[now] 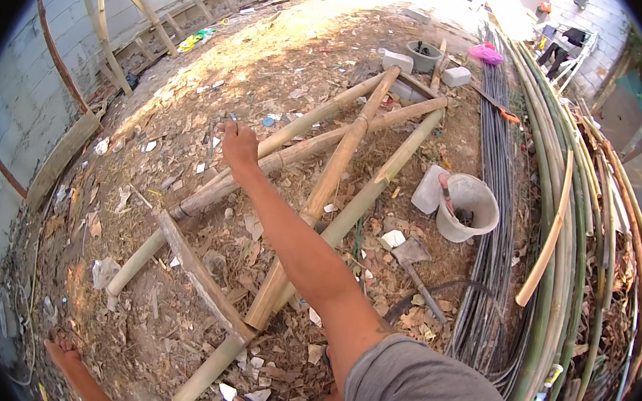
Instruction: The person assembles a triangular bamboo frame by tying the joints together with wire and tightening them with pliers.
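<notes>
My right arm reaches across a frame of bamboo poles (348, 154) lying on the littered ground. At its end, my right hand (240, 148) is closed above the frame's left side; whatever its fingers hold, if anything, is too small to make out. Low at the left edge, my left hand (63, 352) is held away from the frame with its fingers apart and nothing seen in them. A flat wooden crosspiece (201, 275) joins the poles at the near end, and another wooden piece (418, 85) spans them at the far end.
To the right are a grey bucket (468, 210), a pale block (430, 189), a hoe-like tool (415, 274), steel rods (488, 215) and long bamboo poles (547, 190). An orange-handled saw (497, 107) lies farther off. A block wall (23, 109) runs along the left.
</notes>
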Tool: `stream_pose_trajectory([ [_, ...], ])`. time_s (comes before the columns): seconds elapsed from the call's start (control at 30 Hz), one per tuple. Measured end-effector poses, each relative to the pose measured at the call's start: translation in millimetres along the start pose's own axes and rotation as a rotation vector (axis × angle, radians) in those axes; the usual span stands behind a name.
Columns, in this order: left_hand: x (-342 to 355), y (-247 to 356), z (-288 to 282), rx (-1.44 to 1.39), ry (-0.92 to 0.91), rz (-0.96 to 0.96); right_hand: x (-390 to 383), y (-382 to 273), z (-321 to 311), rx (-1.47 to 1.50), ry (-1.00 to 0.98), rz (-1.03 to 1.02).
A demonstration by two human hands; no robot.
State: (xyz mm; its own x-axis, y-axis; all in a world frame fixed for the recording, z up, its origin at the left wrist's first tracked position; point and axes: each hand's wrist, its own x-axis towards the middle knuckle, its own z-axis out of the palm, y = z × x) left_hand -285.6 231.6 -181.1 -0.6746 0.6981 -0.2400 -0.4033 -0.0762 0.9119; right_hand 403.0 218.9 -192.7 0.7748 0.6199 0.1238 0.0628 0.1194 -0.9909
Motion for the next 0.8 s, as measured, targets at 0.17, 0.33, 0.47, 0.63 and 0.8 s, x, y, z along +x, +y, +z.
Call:
stream_pose_trajectory([
  [0.17,-12,14,9,0.235,0.069,0.093,-5,-13,-29,-0.262,-0.1,-0.111],
  [0.33,-63,-14,39,0.395,-0.251,0.244,-10,0,9,-0.541,-0.172,-0.224],
  [0.47,-144,-24,87,0.579,-0.581,0.231,-42,-10,47,-0.539,-0.395,-0.393],
  [0.63,-194,-41,116,0.597,-0.658,0.205,-110,-24,73,-0.206,-0.616,-0.158],
  [0.8,-202,-28,93,0.511,-0.635,0.159,-175,-61,99,0.12,-0.908,0.308],
])
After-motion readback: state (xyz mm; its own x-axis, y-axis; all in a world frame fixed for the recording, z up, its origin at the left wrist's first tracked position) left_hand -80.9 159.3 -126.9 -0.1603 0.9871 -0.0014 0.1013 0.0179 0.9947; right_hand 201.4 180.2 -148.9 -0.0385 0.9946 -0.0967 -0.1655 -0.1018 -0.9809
